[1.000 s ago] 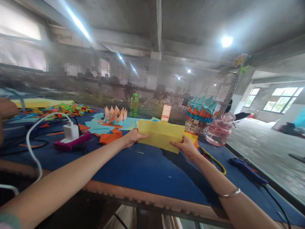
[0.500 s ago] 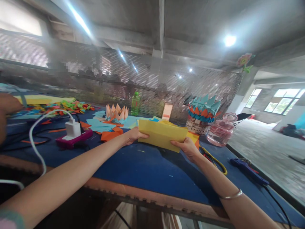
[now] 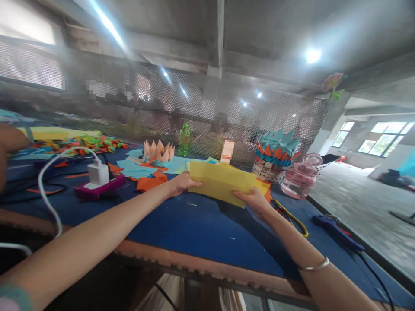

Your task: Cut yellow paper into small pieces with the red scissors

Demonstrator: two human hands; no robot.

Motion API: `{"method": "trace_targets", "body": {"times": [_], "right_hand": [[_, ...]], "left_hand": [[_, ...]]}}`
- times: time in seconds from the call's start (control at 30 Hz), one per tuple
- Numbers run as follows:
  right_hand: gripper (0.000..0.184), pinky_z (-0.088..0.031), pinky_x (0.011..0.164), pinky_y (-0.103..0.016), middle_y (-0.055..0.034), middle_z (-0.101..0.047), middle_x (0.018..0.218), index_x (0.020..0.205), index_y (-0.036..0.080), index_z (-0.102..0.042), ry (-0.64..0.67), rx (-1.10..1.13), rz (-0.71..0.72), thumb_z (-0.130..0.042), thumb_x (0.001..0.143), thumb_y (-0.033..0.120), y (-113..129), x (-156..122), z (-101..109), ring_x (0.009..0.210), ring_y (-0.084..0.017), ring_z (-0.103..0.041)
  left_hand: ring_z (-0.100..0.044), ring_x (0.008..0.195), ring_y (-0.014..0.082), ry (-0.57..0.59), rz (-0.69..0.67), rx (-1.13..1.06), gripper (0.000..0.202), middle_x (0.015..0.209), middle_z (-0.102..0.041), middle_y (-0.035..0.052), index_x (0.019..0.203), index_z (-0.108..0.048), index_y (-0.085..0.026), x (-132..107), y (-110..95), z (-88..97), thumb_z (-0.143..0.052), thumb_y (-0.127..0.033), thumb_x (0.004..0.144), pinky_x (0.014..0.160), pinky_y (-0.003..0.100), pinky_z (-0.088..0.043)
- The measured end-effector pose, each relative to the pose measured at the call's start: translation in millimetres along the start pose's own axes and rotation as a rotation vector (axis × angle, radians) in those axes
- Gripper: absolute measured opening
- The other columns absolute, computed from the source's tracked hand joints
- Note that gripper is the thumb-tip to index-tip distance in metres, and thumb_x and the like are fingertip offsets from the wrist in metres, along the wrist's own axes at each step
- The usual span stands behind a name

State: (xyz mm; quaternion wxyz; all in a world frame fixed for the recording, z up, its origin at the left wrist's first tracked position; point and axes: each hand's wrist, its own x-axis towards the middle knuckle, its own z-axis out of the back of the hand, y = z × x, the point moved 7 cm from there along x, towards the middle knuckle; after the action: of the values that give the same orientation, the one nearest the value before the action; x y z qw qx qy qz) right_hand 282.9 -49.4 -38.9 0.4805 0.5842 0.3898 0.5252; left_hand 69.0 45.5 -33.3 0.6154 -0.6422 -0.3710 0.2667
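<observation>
A yellow sheet of paper is held up over the blue table, its broad face towards me. My left hand pinches its left edge, thumb in front and fingers hidden behind. At the right edge, my right hand grips it the same way. Orange paper shows behind the right hand. Left of my left hand lie orange pieces and light blue sheets. A folded peach paper crown shape stands just behind them.
A white charger sits in a magenta power strip, its cable looping left. Further back stands a green bottle. To the right are a layered paper piece, a pink jar, yellow-handled scissors and a blue corded tool. Another person's arm shows at left.
Almost nothing differs. Both hands keep hold of the yellow paper in nearly the same place, and the view has shifted very slightly.
</observation>
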Motion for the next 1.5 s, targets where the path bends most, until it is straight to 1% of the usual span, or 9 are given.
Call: {"method": "trace_targets", "body": {"times": [0.2,0.4,0.5,0.7,0.9,1.03,1.27,1.37,1.5], "right_hand": [[0.055,-0.049,0.094,-0.046,-0.0116,-0.071,0.111,0.103,0.017,-0.07,0.017,-0.05,0.035,-0.084,0.054,0.038,-5,1,-1,0.1,-0.029,-0.066],[0.044,-0.052,0.091,-0.044,-0.0063,-0.074,0.1,0.094,0.02,-0.073,-0.007,-0.084,0.054,-0.082,0.054,0.037,-1,2,2,0.094,-0.027,-0.068],[0.039,-0.052,0.091,-0.044,-0.0048,-0.074,0.101,0.092,0.021,-0.074,-0.006,-0.1,0.084,-0.08,0.057,0.037,2,2,2,0.096,-0.027,-0.068],[0.043,-0.052,0.092,-0.046,-0.0068,-0.074,0.103,0.097,0.02,-0.072,-0.012,-0.196,0.067,-0.078,0.057,0.036,-7,5,5,0.097,-0.029,-0.067],[0.044,-0.052,0.091,-0.046,-0.0066,-0.074,0.104,0.099,0.021,-0.071,-0.023,-0.2,0.082,-0.078,0.058,0.035,-6,5,5,0.096,-0.029,-0.068],[0.043,-0.053,0.09,-0.046,-0.0054,-0.074,0.102,0.099,0.022,-0.072,0.008,-0.177,0.065,-0.079,0.058,0.036,-8,3,4,0.095,-0.029,-0.069],[0.041,-0.052,0.091,-0.048,-0.0083,-0.074,0.101,0.09,0.019,-0.075,0.014,-0.161,0.042,-0.081,0.056,0.04,-10,6,7,0.095,-0.032,-0.068],[0.041,-0.051,0.092,-0.048,-0.0076,-0.074,0.103,0.091,0.02,-0.075,0.024,-0.15,0.048,-0.08,0.056,0.041,-12,6,6,0.098,-0.032,-0.067],[0.043,-0.051,0.091,-0.047,-0.0061,-0.074,0.101,0.095,0.022,-0.074,-0.016,-0.146,0.077,-0.079,0.057,0.041,-15,6,7,0.096,-0.031,-0.068]], "left_hand": [[-0.065,0.093,0.0261,0.001,0.012,0.014,0.053,0.093,-0.074,0.0086,0.088,-0.074,-0.014,-1,7,-1.2,-0.086,-0.016,0.037,0.095,0.042,-0.044],[-0.066,0.09,0.0253,0.016,0.008,0.012,0.05,0.091,-0.074,0.0089,0.089,-0.073,-0.014,1,6,0.0,-0.084,-0.017,0.041,0.091,0.041,-0.045],[-0.066,0.09,0.025,-0.006,-0.008,0.025,0.046,0.088,-0.074,0.0086,0.086,-0.073,-0.013,1,4,2.0,-0.084,-0.016,0.041,0.093,0.041,-0.044],[-0.066,0.09,0.0244,-0.014,0.015,0.019,0.049,0.088,-0.075,0.007,0.084,-0.074,-0.014,-1,6,1.3,-0.084,-0.013,0.036,0.095,0.041,-0.044],[-0.066,0.095,0.0255,0.005,-0.004,0.032,0.049,0.093,-0.075,0.0079,0.087,-0.074,-0.014,-1,6,2.1,-0.083,-0.013,0.039,0.096,0.042,-0.044],[-0.066,0.096,0.0268,0.01,-0.007,0.003,0.048,0.091,-0.075,0.0095,0.086,-0.073,-0.013,1,6,3.6,-0.083,-0.012,0.039,0.094,0.041,-0.046],[-0.067,0.092,0.0278,-0.016,0.006,-0.003,0.044,0.086,-0.075,0.0097,0.08,-0.073,-0.013,2,4,5.4,-0.085,-0.015,0.039,0.092,0.042,-0.047],[-0.067,0.093,0.0267,-0.013,0.015,-0.022,0.045,0.089,-0.075,0.0099,0.083,-0.074,-0.013,0,5,3.2,-0.085,-0.015,0.039,0.094,0.042,-0.047],[-0.067,0.094,0.0252,-0.026,0.011,-0.028,0.052,0.092,-0.075,0.0073,0.087,-0.074,-0.015,-1,5,1.5,-0.085,-0.011,0.037,0.096,0.042,-0.046]]}}
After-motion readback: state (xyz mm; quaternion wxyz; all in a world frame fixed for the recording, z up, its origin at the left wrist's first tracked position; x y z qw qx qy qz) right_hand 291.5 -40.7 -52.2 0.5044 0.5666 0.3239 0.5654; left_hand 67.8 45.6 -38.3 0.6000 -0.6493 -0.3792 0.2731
